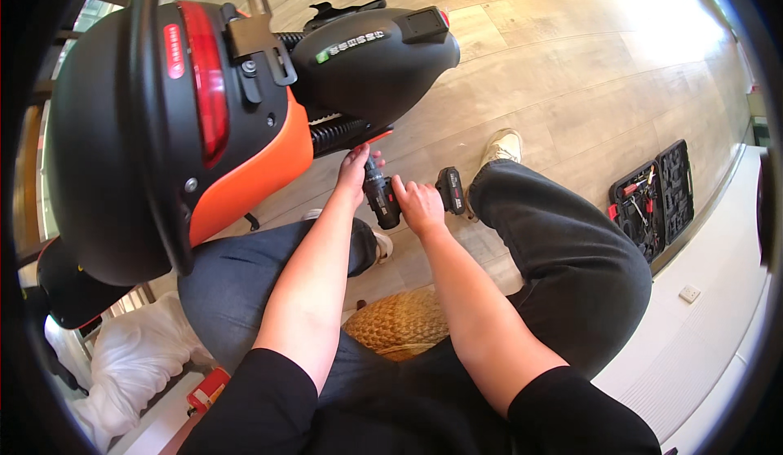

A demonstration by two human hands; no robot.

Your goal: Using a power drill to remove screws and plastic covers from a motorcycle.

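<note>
A black cordless drill [382, 200] is between my hands, its nose toward the scooter's underside. My right hand [422, 207] is wrapped round the drill's grip, with the battery pack [451, 190] sticking out to the right. At the drill's front end, my left hand [354, 176] closes round the chuck; the bit's tip is hidden. Just beyond my left fingers is the lower edge of a black and orange electric scooter [245, 182]. A red tail light [204, 84] and a metal bracket [254, 39] are on its rear.
An opened black tool case [670, 186] with several hand tools lies on the wood floor [538, 88] at right. My bent legs flank a woven stool [398, 323]. White cloth [143, 357] and a red object [208, 390] are at lower left. A pale wall [693, 349] borders the right.
</note>
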